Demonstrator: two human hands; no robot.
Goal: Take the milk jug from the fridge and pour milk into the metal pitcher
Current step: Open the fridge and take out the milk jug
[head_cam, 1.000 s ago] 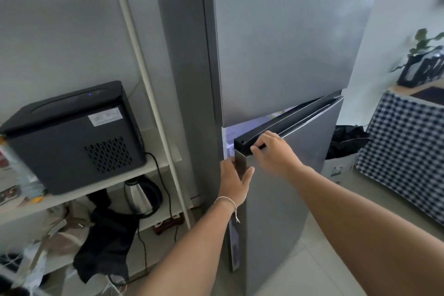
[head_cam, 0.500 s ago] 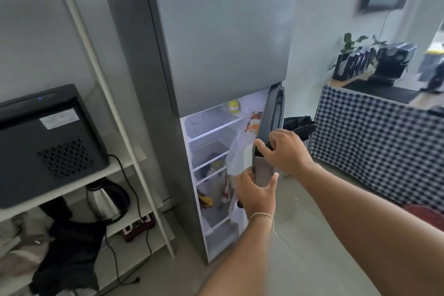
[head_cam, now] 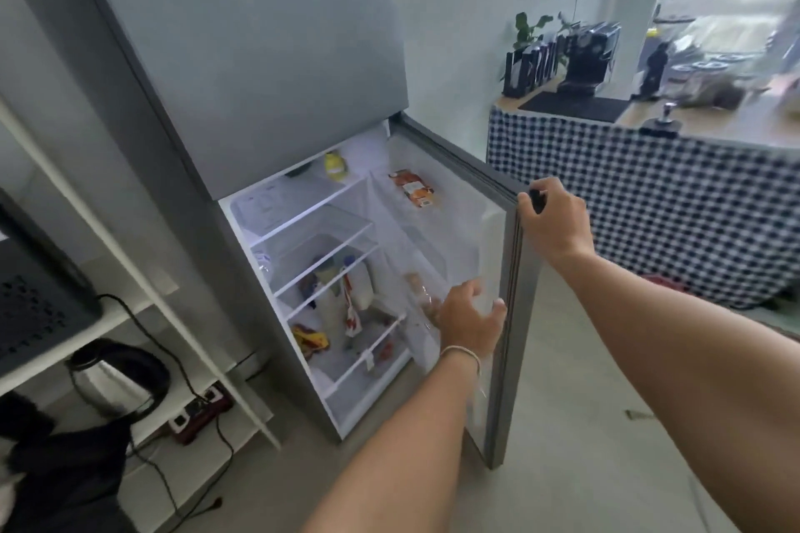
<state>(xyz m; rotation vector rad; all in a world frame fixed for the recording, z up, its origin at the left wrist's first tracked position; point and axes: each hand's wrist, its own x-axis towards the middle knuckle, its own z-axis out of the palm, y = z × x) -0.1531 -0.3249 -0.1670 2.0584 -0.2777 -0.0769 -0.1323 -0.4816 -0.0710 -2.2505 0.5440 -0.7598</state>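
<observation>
The grey fridge [head_cam: 259, 56] has its lower door [head_cam: 513, 359] swung wide to the right. My right hand [head_cam: 552, 221] grips the door's top corner. My left hand [head_cam: 469, 320] is inside the opening by the door's inner side, fingers apart and holding nothing. On a middle shelf stand white bottles, one with a blue cap, that look like the milk jug [head_cam: 361, 286], a little left of my left hand. I cannot make out the metal pitcher.
A white rack on the left holds a black appliance [head_cam: 34, 303], a steel kettle [head_cam: 117, 381] and a power strip [head_cam: 199, 411] with trailing cables. On the right, a counter with a checked cloth [head_cam: 649, 208] carries a coffee machine [head_cam: 588, 52].
The lower fridge door has swung from barely ajar to wide open. My left hand left the door edge and moved inside the opening. My right hand stayed on the door's corner.
</observation>
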